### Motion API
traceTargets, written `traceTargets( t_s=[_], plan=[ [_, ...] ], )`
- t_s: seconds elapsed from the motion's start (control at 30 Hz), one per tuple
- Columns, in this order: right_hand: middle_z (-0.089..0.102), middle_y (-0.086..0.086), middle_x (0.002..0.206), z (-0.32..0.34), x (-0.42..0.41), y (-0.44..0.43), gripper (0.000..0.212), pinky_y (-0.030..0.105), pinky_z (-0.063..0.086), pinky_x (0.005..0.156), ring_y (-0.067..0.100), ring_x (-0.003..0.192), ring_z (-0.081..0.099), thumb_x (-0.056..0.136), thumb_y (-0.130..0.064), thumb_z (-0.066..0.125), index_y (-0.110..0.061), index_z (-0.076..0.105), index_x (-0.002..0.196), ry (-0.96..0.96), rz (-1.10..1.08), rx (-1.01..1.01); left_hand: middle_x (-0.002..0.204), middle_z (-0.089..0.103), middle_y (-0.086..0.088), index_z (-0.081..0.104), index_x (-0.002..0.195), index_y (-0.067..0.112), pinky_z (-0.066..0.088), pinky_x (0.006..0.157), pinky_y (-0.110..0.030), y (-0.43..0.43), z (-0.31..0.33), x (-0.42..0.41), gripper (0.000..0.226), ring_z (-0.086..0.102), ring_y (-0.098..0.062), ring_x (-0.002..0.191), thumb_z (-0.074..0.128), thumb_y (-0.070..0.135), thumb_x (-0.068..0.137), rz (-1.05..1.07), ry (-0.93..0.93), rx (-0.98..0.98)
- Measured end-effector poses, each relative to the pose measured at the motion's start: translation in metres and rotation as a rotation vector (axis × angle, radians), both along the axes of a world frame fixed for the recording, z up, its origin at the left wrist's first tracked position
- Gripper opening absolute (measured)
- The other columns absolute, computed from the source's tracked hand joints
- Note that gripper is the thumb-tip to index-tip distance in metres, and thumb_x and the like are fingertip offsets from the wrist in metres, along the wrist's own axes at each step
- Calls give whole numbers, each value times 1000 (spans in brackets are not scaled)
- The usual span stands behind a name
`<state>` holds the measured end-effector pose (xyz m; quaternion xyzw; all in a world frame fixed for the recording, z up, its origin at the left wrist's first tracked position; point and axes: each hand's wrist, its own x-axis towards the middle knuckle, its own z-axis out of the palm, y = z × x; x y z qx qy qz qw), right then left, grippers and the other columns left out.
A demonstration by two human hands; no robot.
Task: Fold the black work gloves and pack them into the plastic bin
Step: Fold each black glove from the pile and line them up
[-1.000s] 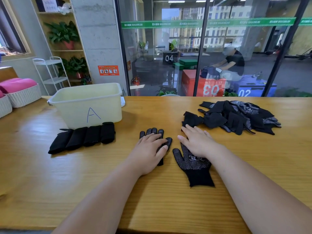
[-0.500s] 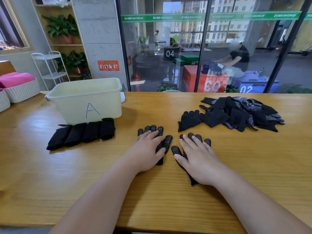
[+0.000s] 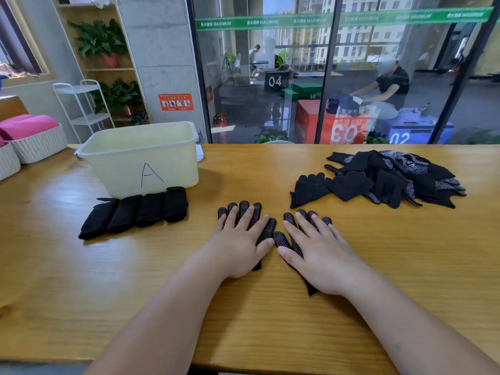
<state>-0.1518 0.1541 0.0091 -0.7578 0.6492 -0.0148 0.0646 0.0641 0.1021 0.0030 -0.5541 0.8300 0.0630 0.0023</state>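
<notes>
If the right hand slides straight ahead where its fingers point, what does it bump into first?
Probably the loose black glove at the near left edge of the pile. The right hand lies flat on a dotted glove, aimed roughly that way.

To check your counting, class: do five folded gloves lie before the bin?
No, four folded gloves lie in a row in front of the plastic bin.

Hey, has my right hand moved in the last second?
Yes. The right hand slid back toward the person, away from the glove pile, uncovering the fingertips of the dotted glove beneath it.
</notes>
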Motion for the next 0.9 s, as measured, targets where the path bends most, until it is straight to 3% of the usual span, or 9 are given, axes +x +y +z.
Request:
traceTargets(
  t_s=[0.27, 0.5, 0.6, 0.67, 0.77, 0.83, 0.9],
  plan=[
    [-14, -15, 176, 2, -4, 9, 74, 44, -5, 132, 13, 162, -19, 102, -74, 7, -42, 0, 168, -37, 3, -89, 178, -16, 3, -7, 170, 37, -5, 132, -52, 4, 0, 7, 74, -22, -23, 163, 17, 68, 107, 17, 42, -85],
    [-10, -18, 175, 3, -10, 8, 71, 44, -2, 133, 10, 162, -15, 104, -73, 13, -44, 5, 168, -53, 66, -1, 178, -16, 7, -4, 167, 51, -9, 131, -56, 0, 0, 10, 66, -21, -27, 163, 13, 72, 106, 27, 0, 47],
    [-4, -19, 175, 3, -10, 4, 68, 43, -1, 133, 9, 162, -10, 106, -69, 18, -43, 12, 168, -114, 72, -38, 179, -5, 7, 6, 167, 50, -6, 132, -54, -1, 1, 12, 67, -14, -26, 164, 17, 72, 106, 42, 64, 0],
    [6, -20, 175, 2, -15, 2, 62, 41, 4, 133, 6, 162, -3, 108, -64, 23, -42, 23, 167, -204, 89, -94, 178, 13, 9, 22, 167, 45, 4, 132, -53, -3, 5, 17, 67, 2, -23, 165, 25, 71, 106, 43, 168, -74],
    [35, -23, 165, 3, -30, 1, 46, 33, 25, 125, 2, 156, 21, 110, -51, 42, -42, 50, 154, -380, 78, -203, 149, 55, 15, 57, 148, 37, 37, 119, -42, -2, 17, 30, 47, 40, -14, 142, 46, 59, 107, 31, 407, -207],
    [51, -28, 145, 6, -39, 1, 32, 27, 33, 110, 1, 141, 37, 107, -41, 54, -44, 65, 137, -425, 44, -265, 115, 63, 22, 71, 120, 37, 47, 98, -34, 1, 21, 38, 21, 53, -6, 115, 59, 47, 105, 17, 517, -255],
    [59, -29, 124, 7, -46, -1, 21, 26, 37, 99, 2, 125, 47, 104, -36, 61, -45, 73, 119, -423, 12, -309, 98, 64, 19, 72, 99, 38, 51, 87, -32, 8, 19, 46, 4, 59, -3, 100, 69, 40, 101, 3, 579, -241]
  ],
)
